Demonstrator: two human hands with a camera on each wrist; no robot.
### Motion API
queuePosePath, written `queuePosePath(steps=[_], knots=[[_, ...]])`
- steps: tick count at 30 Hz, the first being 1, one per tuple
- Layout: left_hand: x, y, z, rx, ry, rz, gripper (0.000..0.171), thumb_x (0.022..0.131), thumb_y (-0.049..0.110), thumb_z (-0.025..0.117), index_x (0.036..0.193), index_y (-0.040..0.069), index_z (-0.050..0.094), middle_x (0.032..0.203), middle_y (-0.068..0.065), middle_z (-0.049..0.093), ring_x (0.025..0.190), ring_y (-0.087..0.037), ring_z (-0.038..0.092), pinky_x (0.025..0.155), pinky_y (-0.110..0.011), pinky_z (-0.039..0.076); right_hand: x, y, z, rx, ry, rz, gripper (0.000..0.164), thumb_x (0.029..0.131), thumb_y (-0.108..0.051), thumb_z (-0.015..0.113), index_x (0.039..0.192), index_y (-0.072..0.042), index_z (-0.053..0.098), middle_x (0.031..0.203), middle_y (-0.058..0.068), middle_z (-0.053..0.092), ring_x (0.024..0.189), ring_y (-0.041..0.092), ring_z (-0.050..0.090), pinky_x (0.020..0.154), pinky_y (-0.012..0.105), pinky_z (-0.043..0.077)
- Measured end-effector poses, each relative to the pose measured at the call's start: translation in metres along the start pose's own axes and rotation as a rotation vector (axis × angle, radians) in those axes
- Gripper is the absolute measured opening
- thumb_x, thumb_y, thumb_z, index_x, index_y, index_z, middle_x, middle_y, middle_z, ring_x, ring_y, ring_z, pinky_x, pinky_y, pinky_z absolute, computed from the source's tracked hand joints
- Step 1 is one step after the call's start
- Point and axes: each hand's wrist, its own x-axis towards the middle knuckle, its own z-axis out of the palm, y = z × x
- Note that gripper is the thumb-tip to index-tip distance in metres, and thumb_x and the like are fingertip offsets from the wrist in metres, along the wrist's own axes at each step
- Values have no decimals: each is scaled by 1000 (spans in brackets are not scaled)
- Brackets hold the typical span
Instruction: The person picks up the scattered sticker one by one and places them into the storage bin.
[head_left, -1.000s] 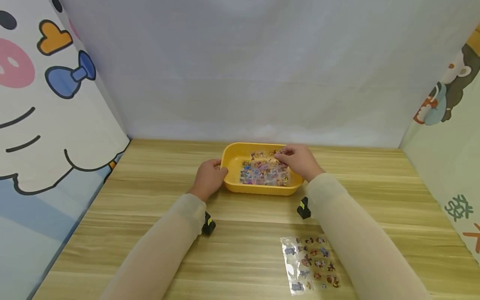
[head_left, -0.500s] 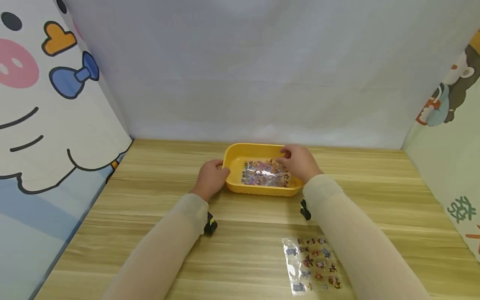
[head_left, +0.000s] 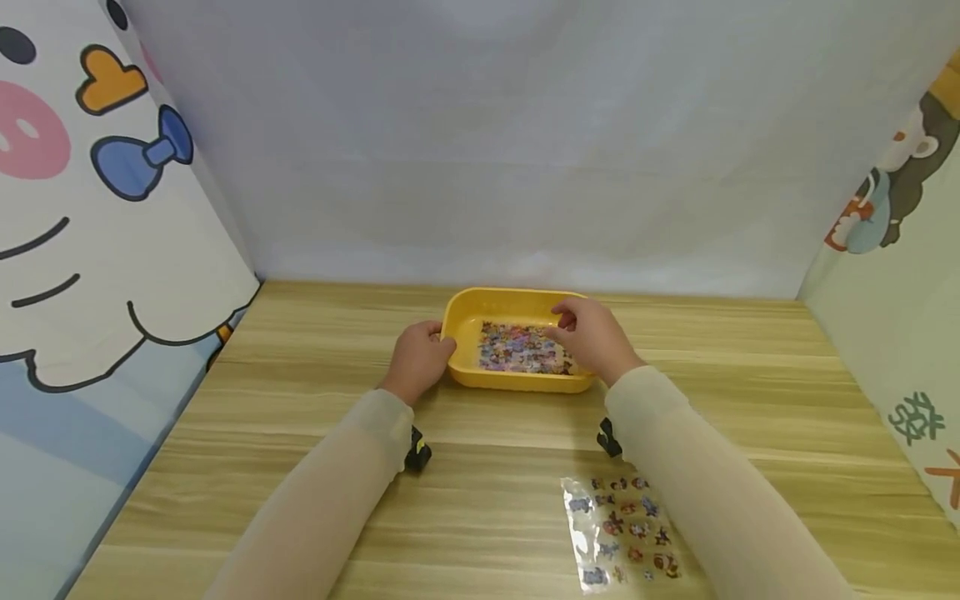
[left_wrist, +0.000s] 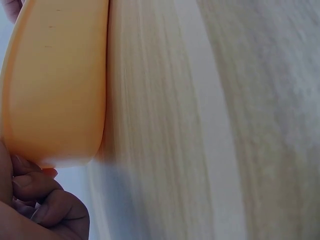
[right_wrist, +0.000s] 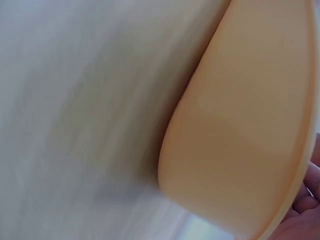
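Observation:
A shallow yellow tray (head_left: pixel 517 382) sits near the back of the table, its long side towards me. Inside it lie clear sticker sheets (head_left: pixel 517 350) printed with small colourful figures. My left hand (head_left: pixel 417 360) grips the tray's left end, thumb over the rim and fingers outside; in the left wrist view, its bent fingers (left_wrist: pixel 40 187) are at the tray's corner. Over the tray's right end hovers my right hand (head_left: pixel 596 337), thumb and index finger apart beside the sheets' right edge. That hand partly hides the sheets and the tray's right rim.
Another clear sticker sheet (head_left: pixel 622 529) lies flat on the wood-grain table (head_left: pixel 480 500), partly under my right forearm. A pale backdrop (head_left: pixel 525 167) rises behind the table. Printed cartoon panels (head_left: pixel 127 250) flank it on both sides.
A second ago my right hand pinched a raised sticker sheet at the tray's back right. It has let go; the sheet lies in the tray and the hand has come slightly nearer me.

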Motion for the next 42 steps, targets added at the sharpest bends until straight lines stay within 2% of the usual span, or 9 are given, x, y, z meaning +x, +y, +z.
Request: queuePosePath(steps=[10, 17, 24, 30, 35, 42], knots=[[0, -1, 0, -8, 12, 1, 44, 101, 20, 56, 141, 1, 60, 106, -9, 69, 83, -18, 65, 75, -31, 55, -28, -12, 5, -32, -2, -107, 28, 101, -14, 68, 125, 1, 67, 113, 11, 64, 99, 27, 60, 88, 45, 52], [-1, -3, -1, 4, 13, -2, 44, 101, 20, 56, 141, 1, 59, 107, -9, 69, 84, -18, 64, 76, -31, 55, -54, -10, -1, -71, -11, -142, 29, 100, -19, 71, 122, -2, 69, 112, 10, 65, 97, 27, 58, 87, 45, 50], [-4, 1, -2, 8, 25, 2, 44, 101, 19, 57, 140, 0, 61, 110, -10, 70, 87, -19, 65, 80, -34, 56, -88, 2, -11, -86, -37, -101, 29, 99, -23, 72, 119, -2, 70, 107, 7, 67, 96, 25, 60, 86, 46, 52], [-4, 3, -2, 25, 29, 9, 43, 100, 18, 57, 140, 0, 61, 112, -11, 70, 90, -20, 65, 82, -35, 56, -123, 14, -11, -127, -44, -104, 28, 96, -22, 75, 116, -2, 70, 101, 4, 66, 93, 22, 60, 84, 46, 52], [-4, 3, -2, 28, 32, 1, 44, 100, 18, 57, 140, 0, 60, 119, -12, 69, 95, -21, 65, 86, -37, 55, -149, 22, -7, -163, -68, -33, 38, 94, -28, 77, 120, -2, 68, 106, 6, 66, 96, 24, 62, 85, 50, 53], [-2, 0, 0, 15, 32, -6, 44, 100, 19, 57, 141, 1, 60, 120, -11, 68, 95, -20, 66, 85, -37, 57, -174, 38, -4, -257, -71, 27, 43, 90, -29, 81, 118, 0, 69, 96, 3, 62, 87, 20, 60, 79, 48, 54]])
